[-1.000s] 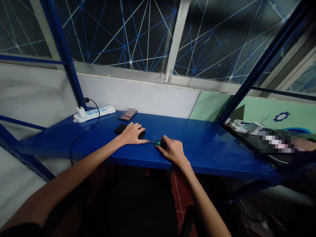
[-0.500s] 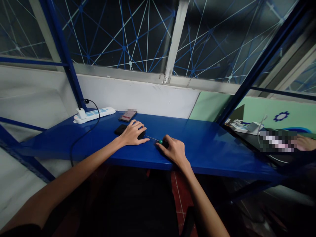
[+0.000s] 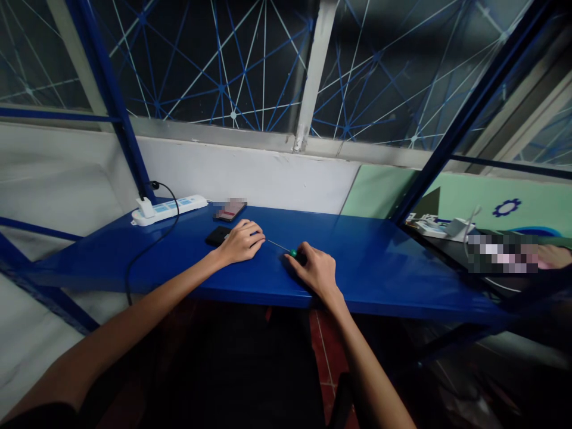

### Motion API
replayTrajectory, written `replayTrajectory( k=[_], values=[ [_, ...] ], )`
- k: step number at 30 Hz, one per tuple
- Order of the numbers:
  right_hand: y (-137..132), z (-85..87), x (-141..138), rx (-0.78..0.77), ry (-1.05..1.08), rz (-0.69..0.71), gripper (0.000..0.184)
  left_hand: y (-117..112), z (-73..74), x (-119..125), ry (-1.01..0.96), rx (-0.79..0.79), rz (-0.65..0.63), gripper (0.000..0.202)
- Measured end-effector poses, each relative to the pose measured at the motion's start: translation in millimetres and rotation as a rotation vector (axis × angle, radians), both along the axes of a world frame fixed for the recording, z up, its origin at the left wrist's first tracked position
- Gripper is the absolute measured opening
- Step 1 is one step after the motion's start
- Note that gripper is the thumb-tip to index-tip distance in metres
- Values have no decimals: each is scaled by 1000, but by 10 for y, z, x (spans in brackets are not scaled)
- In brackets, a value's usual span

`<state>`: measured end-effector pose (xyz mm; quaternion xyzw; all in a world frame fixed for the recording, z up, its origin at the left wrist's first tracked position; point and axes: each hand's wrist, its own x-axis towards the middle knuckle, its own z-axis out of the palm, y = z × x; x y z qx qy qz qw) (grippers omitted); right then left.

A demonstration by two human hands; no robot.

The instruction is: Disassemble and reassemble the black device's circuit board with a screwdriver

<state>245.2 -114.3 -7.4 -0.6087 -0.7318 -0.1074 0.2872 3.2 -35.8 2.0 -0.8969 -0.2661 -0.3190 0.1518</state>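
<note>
My left hand (image 3: pixel 241 241) lies over a flat black device (image 3: pixel 216 236) on the blue shelf (image 3: pixel 366 268), fingers curled round its right end. My right hand (image 3: pixel 315 269) is closed round the handle of a small screwdriver (image 3: pixel 286 249) with a green collar. Its thin shaft points left toward the fingertips of my left hand. Most of the handle is hidden in my fist.
A white power strip (image 3: pixel 170 207) with a plugged-in adapter and a black cable (image 3: pixel 147 250) sits at the back left. A second phone (image 3: pixel 229 210) lies behind the black device. On the right, another bench holds white items (image 3: pixel 447 228), and another person's hand (image 3: pixel 554 255) shows at the edge.
The screwdriver tip has swung up and away from the black device's edge. My left hand has shifted slightly, covering more of the device. My right hand stays closed.
</note>
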Motion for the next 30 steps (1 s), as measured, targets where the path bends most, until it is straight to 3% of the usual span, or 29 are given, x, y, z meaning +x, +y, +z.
replayTrajectory(
  k=[8, 14, 17, 22, 30],
  values=[
    [44, -4, -11, -66, -81, -65, 27, 279, -22, 15, 68, -209, 187, 31],
    [33, 5, -16, -118, -136, -86, 25, 266, -43, -9, -7, -262, 290, 39],
    [26, 19, -19, -127, -144, -95, 24, 226, 20, -204, -9, -354, 258, 47],
    [122, 66, -11, -151, -202, -136, 22, 179, 138, -586, 176, -517, 98, 71],
    [355, 156, -80, -179, -278, -118, 25, 244, 145, -586, 188, -562, 42, 69]
  ],
)
